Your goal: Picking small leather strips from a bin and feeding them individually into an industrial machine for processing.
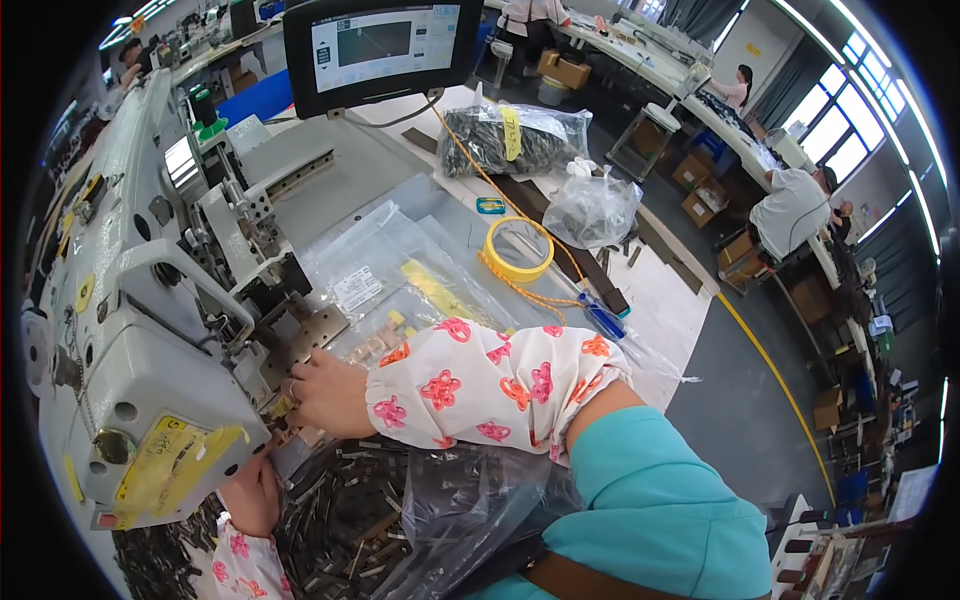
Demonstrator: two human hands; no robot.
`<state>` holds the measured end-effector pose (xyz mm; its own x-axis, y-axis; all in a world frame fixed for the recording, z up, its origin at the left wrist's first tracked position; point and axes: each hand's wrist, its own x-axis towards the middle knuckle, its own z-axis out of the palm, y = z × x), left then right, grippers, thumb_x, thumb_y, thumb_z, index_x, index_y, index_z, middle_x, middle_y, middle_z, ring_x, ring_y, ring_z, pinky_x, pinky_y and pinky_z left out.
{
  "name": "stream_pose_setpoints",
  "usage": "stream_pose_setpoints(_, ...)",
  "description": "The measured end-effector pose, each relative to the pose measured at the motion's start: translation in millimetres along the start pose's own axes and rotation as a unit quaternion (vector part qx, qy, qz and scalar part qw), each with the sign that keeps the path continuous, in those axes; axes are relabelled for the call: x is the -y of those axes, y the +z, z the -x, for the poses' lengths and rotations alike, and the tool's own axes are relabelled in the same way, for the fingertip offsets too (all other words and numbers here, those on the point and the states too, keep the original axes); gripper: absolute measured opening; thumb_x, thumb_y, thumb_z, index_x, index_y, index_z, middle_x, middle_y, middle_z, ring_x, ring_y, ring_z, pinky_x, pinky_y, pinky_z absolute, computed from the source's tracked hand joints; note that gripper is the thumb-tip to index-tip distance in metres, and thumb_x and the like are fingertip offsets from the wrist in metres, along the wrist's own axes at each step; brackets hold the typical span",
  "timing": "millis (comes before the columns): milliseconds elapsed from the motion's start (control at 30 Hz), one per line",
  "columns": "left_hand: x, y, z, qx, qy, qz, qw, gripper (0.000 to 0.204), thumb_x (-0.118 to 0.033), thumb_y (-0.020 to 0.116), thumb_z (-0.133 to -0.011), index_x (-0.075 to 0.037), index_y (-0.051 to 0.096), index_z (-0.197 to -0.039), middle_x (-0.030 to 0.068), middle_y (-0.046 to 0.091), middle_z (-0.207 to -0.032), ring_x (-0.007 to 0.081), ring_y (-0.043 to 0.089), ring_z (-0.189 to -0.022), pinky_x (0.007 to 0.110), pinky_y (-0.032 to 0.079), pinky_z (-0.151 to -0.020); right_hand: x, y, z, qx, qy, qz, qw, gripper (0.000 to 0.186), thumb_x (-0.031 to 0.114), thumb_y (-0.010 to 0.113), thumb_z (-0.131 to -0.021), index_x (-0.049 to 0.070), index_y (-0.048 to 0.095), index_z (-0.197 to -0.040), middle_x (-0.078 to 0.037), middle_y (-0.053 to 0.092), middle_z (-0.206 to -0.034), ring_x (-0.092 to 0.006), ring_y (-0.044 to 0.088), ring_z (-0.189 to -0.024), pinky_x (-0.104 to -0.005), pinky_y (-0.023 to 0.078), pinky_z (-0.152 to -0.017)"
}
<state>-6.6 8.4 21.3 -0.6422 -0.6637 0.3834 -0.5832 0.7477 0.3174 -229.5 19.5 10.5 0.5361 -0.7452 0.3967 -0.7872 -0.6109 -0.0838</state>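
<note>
A large pale sewing machine (190, 350) takes up the left side. My right hand (332, 396), with a ring on one finger, reaches to its metal work plate (318, 332). The fingers are bent together at the plate's near edge, and what they pinch is hidden. Lower down, my left hand (252, 497) is beside the machine head, its fingertips largely hidden by the head and shadow. Below both hands lies a heap of short dark fabric strips (345, 505) with a clear plastic bag (455, 500) next to it. Small tan pieces (375, 345) lie just past my right hand.
On the table are a flat clear bag (395, 260), a yellow tape roll (520, 252), an orange cord (470, 160), a blue-handled tool (602, 318) and a stuffed plastic bag (520, 140). A screen (385, 50) stands behind. Other people work at far benches.
</note>
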Motion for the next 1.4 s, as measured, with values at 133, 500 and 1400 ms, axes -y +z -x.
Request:
stream_pose_setpoints(133, -7.6, -5.2, -3.7, 0.052, -0.058, 0.046, 0.996, 0.024, 0.002, 0.048, -0.076, -0.004, 0.061, -0.096, 0.0148, 0.060, -0.073, 0.0296, 0.056, -0.063, 0.037, 0.042, -0.062, -2.1, -2.9, 0.6, -0.001, 0.005, -0.018, 1.000, 0.015, 0.020, 0.058, -0.068, 0.023, 0.068, -0.078, 0.001, 0.058, -0.083, -0.0182, 0.051, -0.089, -0.0338, 0.034, -0.073)
stream_pose_setpoints(500, -4.6, -22.3, 21.1, 0.005, -0.061, -0.020, 0.998, 0.016, -0.005, 0.043, -0.085, 0.001, 0.055, -0.094, 0.0178, 0.053, -0.070, 0.0340, 0.051, -0.067, 0.041, 0.038, -0.061, 10.3, -20.1, -4.9, 0.053, -0.020, -0.036, 0.998, 0.015, 0.022, 0.062, -0.063, 0.017, 0.067, -0.076, -0.004, 0.059, -0.079, -0.0218, 0.056, -0.083, -0.0345, 0.041, -0.071)
stream_pose_setpoints(1400, -2.9, 2.4, -3.9, -0.013, -0.078, -0.036, 0.996, 0.014, -0.008, 0.054, -0.083, 0.003, 0.058, -0.091, 0.0206, 0.058, -0.086, 0.0386, 0.053, -0.080, 0.042, 0.040, -0.071, 47.4, -17.8, -2.7, 0.167, -0.212, -0.419, 0.867, 0.013, 0.012, 0.059, -0.062, 0.007, 0.065, -0.072, -0.010, 0.057, -0.084, -0.0268, 0.055, -0.084, -0.0406, 0.045, -0.068)
